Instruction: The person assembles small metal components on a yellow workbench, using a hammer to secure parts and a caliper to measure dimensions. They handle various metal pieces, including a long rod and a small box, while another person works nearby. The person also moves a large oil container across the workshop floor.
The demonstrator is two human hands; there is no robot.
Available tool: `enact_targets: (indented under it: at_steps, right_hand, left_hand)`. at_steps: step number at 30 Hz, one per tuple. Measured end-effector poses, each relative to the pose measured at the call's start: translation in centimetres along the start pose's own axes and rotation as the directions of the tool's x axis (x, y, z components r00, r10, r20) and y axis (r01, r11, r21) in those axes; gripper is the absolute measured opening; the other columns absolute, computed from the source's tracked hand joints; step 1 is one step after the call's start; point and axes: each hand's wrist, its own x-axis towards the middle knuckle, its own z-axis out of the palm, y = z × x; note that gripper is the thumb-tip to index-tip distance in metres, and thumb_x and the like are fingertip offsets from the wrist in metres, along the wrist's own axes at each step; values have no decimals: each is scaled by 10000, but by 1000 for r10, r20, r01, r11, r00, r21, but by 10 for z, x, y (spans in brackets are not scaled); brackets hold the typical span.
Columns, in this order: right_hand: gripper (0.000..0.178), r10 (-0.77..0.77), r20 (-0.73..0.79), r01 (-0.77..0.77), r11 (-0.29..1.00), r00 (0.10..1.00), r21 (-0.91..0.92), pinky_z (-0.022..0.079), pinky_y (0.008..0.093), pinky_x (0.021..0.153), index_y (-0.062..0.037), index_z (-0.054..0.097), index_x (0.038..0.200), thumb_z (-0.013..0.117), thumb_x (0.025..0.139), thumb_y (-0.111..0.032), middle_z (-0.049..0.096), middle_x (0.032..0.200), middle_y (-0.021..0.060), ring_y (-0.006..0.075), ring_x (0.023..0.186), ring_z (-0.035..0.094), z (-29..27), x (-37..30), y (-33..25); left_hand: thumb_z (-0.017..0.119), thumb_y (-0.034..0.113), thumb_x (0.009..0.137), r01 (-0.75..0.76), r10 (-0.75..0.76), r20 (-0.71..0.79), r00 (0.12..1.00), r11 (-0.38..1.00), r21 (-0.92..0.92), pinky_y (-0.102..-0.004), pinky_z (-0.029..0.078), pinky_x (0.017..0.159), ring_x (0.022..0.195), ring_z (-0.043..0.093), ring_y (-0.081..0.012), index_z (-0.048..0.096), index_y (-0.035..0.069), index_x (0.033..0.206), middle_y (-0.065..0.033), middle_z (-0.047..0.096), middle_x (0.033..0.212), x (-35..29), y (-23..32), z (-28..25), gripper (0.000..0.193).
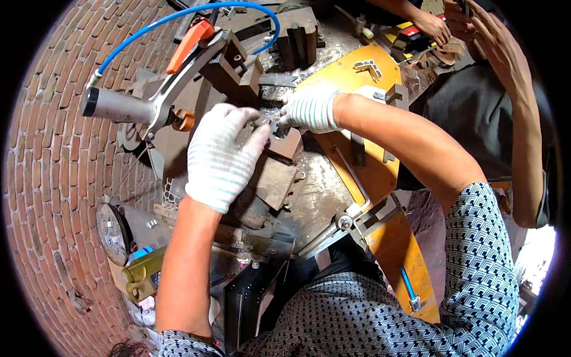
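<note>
Patterned shirt sleeves at bottom. Left hand [221,156], gloved, fingers curled, pinching small metal part [275,124] over steel machine bed [318,190]. Right hand [310,107], gloved, fingers closed on same part. Orange-handled lever [189,37] upper left.

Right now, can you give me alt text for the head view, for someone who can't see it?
Two hands in striped white work gloves, left hand and right hand, meet over a small metal part on a greasy machine block. An orange-handled lever, a blue hose and a yellow machine plate surround it; another person's hands work at upper right.
</note>
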Motion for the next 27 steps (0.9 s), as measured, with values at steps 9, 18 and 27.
enact_targets:
  at_steps: [9,18,27]
  right_hand:
    - [320,128,143,-142,985,981,95,552,456,802,-102,713,1100,759,783,-110,718,972,167,378,956,686,-7,-2,-7]
    - [305,81,270,-93,995,959,29,553,445,776,-90,728,1084,767,784,-133,729,939,171,380,894,698,-20,8,-7]
    - [317,-29,63,24,997,998,72,536,459,777,-106,729,1082,759,766,-100,713,919,173,394,904,681,-3,0,3]
  left_hand:
    - [804,239,800,298,-257,398,881,954,-44,-323,526,712,740,632,-174,696,13,995,-113,685,829,38,-5,19,317]
    - [774,175,833,453,-319,485,814,872,-187,-298,509,657,702,586,-106,672,15,940,-51,663,757,41,-5,19,218]
    - [775,144,832,451,-324,500,803,879,-155,-284,494,633,674,569,-105,663,19,917,-41,648,731,44,-7,18,188]
